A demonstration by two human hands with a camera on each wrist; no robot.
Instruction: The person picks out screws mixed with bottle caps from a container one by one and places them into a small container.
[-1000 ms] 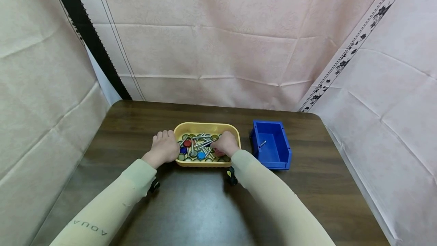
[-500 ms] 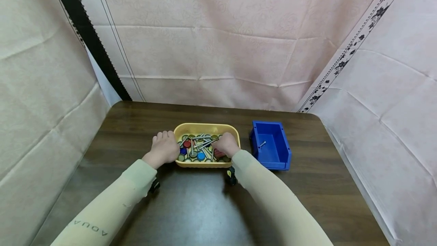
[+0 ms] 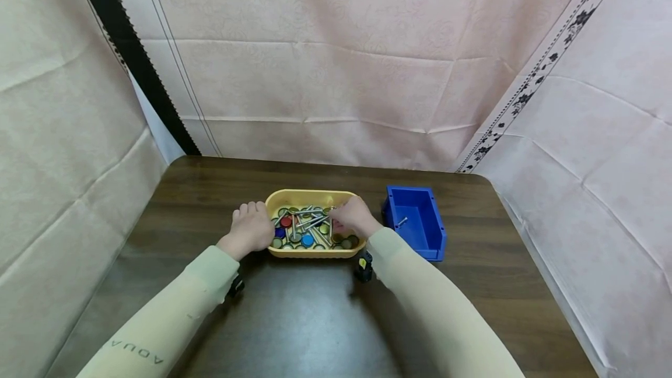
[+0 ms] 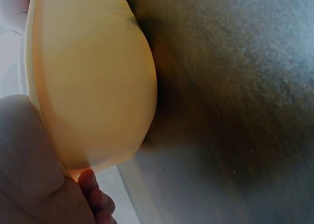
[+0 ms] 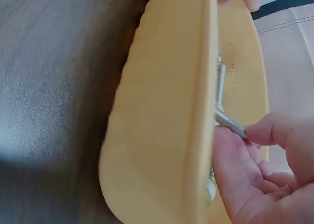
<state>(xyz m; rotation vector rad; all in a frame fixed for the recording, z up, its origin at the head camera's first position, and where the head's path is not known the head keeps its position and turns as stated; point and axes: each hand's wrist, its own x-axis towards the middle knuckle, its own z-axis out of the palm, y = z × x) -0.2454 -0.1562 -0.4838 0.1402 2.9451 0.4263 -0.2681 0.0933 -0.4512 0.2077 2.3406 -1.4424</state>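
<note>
A yellow plastic tray [image 3: 315, 254] stands on the table, filled with a mix of silvery screws [image 3: 308, 211] and bottle caps [image 3: 307, 240], among them red and blue ones. My left hand [image 3: 252, 226] grips the tray's left end, its thumb side at the rim and its fingers curled at the corner in the left wrist view. Inside the right half of the tray, my right hand [image 3: 357, 217] pinches a silvery screw [image 5: 230, 122] between thumb and fingers. The far end of that screw is hidden behind the tray wall in the right wrist view.
A blue open-front bin [image 3: 422, 238] stands to the right of the tray, with one small screw [image 3: 402, 221] lying in it. The brown wooden table [image 3: 304, 319] extends in front of both. Pale cloth sheets [image 3: 336, 98] hang behind and at the sides.
My right hand has shifted a little up and to the right within the tray, uncovering caps near its right end. The left hand stays on the tray's left end.
</note>
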